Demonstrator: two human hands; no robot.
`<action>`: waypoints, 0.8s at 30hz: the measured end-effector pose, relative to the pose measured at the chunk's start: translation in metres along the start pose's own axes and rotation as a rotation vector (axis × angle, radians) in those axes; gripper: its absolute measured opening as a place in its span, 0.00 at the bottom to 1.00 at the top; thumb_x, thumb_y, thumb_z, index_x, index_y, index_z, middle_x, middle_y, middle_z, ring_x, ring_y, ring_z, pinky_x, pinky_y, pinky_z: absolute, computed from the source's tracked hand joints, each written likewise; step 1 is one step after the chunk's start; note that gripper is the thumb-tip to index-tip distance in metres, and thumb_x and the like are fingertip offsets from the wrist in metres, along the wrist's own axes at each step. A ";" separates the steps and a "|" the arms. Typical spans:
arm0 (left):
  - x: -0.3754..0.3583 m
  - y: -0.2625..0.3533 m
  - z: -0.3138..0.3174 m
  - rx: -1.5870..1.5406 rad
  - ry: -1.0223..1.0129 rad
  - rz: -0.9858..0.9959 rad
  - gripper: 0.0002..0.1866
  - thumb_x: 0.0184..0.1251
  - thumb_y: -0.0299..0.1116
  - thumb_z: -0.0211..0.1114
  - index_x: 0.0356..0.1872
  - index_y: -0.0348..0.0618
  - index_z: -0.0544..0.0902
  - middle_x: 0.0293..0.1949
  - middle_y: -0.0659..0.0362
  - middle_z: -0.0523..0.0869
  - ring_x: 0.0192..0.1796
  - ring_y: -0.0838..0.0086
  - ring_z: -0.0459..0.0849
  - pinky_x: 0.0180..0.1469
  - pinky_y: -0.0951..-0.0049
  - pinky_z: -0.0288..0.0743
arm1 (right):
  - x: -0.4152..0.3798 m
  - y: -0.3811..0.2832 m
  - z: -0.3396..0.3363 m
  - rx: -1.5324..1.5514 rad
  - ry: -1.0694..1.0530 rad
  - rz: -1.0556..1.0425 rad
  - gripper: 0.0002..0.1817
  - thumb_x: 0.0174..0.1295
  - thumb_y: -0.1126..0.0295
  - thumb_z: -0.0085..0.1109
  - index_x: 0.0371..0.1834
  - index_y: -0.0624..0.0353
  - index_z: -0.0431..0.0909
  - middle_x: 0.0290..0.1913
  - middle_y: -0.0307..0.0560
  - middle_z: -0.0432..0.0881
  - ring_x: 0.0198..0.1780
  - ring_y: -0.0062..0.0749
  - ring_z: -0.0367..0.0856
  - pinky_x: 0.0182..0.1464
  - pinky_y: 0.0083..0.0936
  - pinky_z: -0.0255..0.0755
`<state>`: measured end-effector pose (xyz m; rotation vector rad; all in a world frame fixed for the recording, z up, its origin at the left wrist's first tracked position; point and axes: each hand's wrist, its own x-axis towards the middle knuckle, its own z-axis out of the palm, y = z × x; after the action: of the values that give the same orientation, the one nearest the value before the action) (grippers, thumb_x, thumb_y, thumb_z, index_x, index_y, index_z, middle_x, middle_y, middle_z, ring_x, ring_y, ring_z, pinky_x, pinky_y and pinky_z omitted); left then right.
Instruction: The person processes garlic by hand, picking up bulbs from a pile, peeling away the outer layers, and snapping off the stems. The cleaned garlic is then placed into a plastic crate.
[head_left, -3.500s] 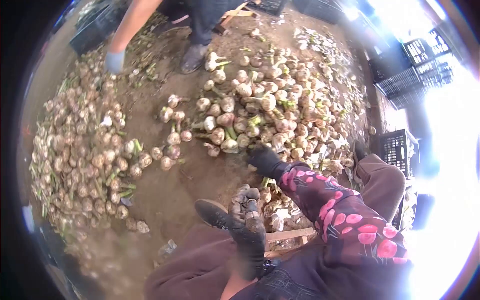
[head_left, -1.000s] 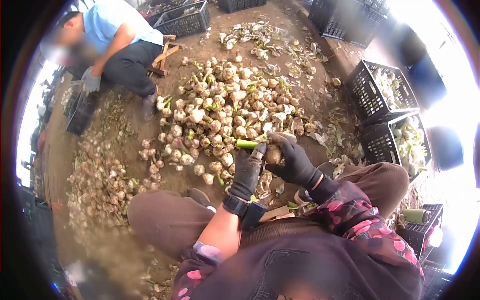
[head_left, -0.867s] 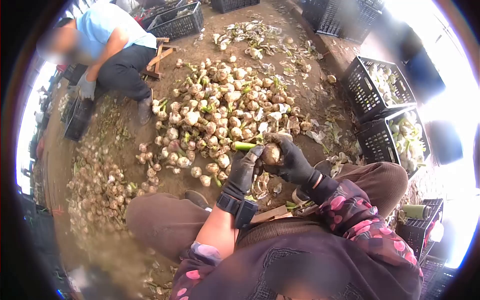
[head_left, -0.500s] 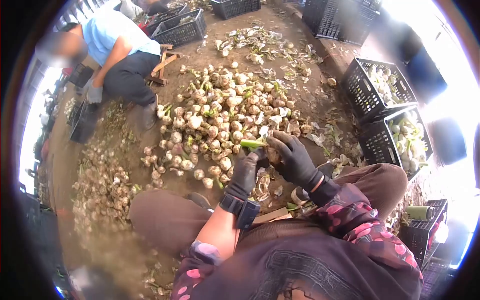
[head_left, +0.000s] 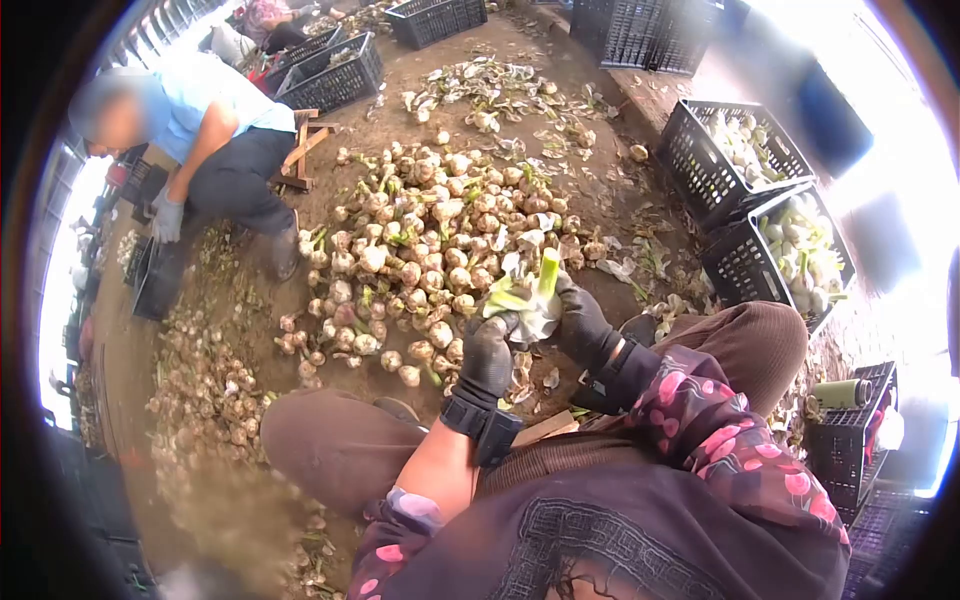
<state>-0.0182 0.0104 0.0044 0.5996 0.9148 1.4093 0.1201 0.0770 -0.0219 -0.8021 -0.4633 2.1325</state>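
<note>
A garlic bulb (head_left: 538,318) with pale skin and a thick green stem standing up is held between my two dark-gloved hands. My left hand (head_left: 490,350) is closed on the peeled-back outer leaves at its left side. Around the bulb's right side, the fingers of my right hand (head_left: 585,320) are wrapped. Just beyond my hands lies a big heap of garlic bulbs (head_left: 430,235) with brownish skins and short stems, spread on the dirt floor.
Two black crates of pale garlic, one behind (head_left: 672,165) and one nearer (head_left: 733,262), stand at the right. A person in a light blue shirt (head_left: 205,95) bends at the left beside a wooden stool (head_left: 300,150). Shed skins (head_left: 490,88) litter the floor behind the heap.
The garlic stem has swung from lying leftward to pointing up, and pale layers now show spread open between my hands. The view has shifted slightly. The person at the left has turned their head.
</note>
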 end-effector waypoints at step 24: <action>-0.003 0.005 0.021 -0.302 -0.169 -0.120 0.33 0.62 0.25 0.55 0.70 0.49 0.55 0.55 0.54 0.74 0.53 0.66 0.80 0.55 0.65 0.78 | -0.005 -0.030 -0.001 -0.471 -0.282 -0.210 0.18 0.68 0.67 0.53 0.59 0.58 0.69 0.50 0.39 0.76 0.51 0.23 0.73 0.55 0.22 0.69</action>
<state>-0.0032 0.0112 0.0205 0.4211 0.5797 1.3342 0.1395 0.0917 -0.0035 -0.6655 -1.1773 1.9679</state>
